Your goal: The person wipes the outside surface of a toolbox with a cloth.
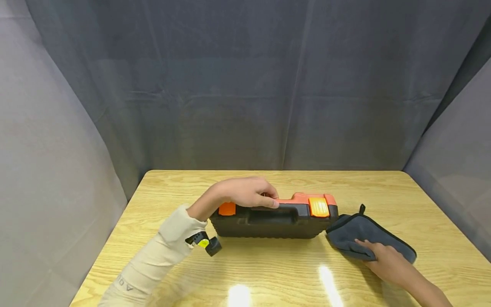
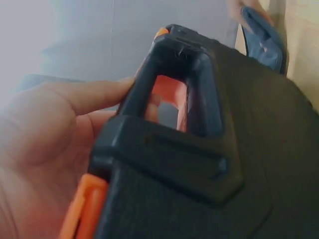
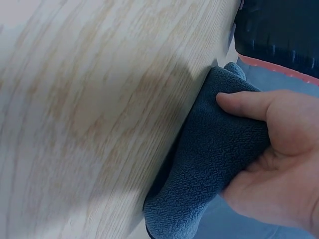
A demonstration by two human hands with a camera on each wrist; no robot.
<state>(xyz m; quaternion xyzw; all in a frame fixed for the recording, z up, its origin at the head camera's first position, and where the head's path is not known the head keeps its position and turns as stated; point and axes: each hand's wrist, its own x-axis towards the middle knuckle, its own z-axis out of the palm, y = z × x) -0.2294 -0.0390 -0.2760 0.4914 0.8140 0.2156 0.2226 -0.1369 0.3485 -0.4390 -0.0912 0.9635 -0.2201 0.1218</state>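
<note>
A black tool case (image 1: 268, 231) with an orange-red back half stands upright on the table, its handle side up. My left hand (image 1: 245, 192) grips the handle from above. Seen from the left wrist, thumb and fingers wrap the handle bar (image 2: 140, 87), and orange latches (image 1: 319, 207) flank it. To the right of the case, my right hand (image 1: 391, 263) holds a folded dark grey towel (image 3: 214, 149) against the tabletop. The thumb lies over the towel's upper face; the other fingers are mostly hidden behind it. The towel's far left corner is close to the case's right end.
The light wood table (image 1: 180, 187) has rounded far corners. A dark grey curtain (image 1: 230, 106) hangs behind it, with pale cloth panels (image 1: 46, 170) along both sides. Bright light reflections lie near the front. A small camera (image 1: 212, 246) is strapped at the left wrist.
</note>
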